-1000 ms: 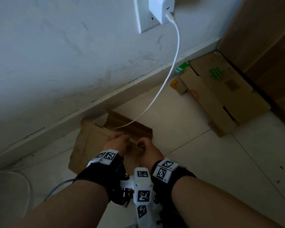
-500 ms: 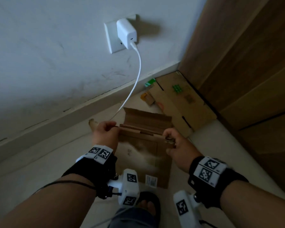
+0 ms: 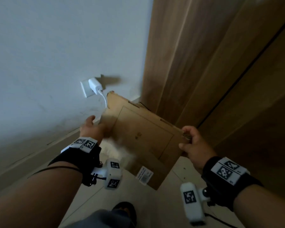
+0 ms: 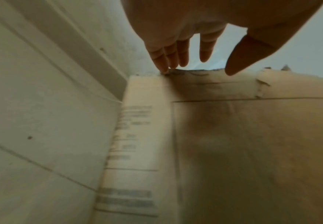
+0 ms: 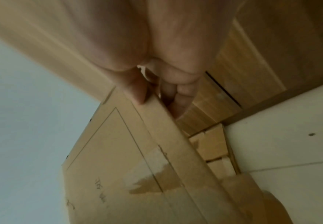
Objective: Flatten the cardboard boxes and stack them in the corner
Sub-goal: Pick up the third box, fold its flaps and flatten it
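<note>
A flattened brown cardboard box (image 3: 143,129) is held up off the floor, tilted, between the wall and the wooden panel. It carries a white label (image 3: 144,176) near its lower corner. My right hand (image 3: 189,139) pinches its right edge, thumb on the front face and fingers behind, as the right wrist view shows on the box (image 5: 128,151) under the hand (image 5: 157,100). My left hand (image 3: 92,127) is spread at the box's left side with straight fingers. In the left wrist view the left hand (image 4: 202,60) only brushes the top edge of the box (image 4: 233,136). Other flattened boxes (image 5: 210,145) lie on the floor below.
A white charger (image 3: 95,84) sits in a wall socket, and its cable (image 3: 104,99) hangs down behind the box's far corner. Tall wooden panels (image 3: 204,63) form the right side of the corner. A skirting board (image 3: 39,155) runs along the wall. My foot (image 3: 123,209) is on the pale tiles.
The box has come up from the floor and swung toward the wooden corner. My left hand has let go of its edge and opened. My right hand keeps its grip.
</note>
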Demonstrator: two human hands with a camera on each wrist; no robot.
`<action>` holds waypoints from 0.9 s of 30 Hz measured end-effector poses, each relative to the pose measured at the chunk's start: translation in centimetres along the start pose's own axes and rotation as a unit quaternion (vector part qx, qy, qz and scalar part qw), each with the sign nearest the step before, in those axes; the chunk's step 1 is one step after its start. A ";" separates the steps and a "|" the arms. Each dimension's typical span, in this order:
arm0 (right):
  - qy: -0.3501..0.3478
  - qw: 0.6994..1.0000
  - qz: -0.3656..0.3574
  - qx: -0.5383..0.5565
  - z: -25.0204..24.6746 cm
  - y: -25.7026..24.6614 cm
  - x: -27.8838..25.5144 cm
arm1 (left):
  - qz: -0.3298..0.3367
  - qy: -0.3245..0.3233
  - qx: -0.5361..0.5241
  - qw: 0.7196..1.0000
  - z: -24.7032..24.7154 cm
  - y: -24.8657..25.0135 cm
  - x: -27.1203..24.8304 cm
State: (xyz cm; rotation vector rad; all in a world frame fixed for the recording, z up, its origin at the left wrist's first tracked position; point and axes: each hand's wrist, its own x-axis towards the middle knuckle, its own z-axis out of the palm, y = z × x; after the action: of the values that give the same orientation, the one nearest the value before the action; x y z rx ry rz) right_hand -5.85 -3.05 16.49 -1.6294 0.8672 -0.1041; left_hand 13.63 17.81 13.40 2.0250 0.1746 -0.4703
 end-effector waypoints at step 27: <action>0.082 0.868 -0.091 0.482 -14.5 -0.1 -16.2 | 0.041 -0.285 -0.184 0.940 8.5 8.5 -24.0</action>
State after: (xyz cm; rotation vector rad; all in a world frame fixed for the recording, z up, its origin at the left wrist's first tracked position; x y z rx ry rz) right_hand -24.83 -5.46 26.79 -0.7441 0.6137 -0.7057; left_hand -7.76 8.09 26.38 1.4570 -0.1675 -0.8795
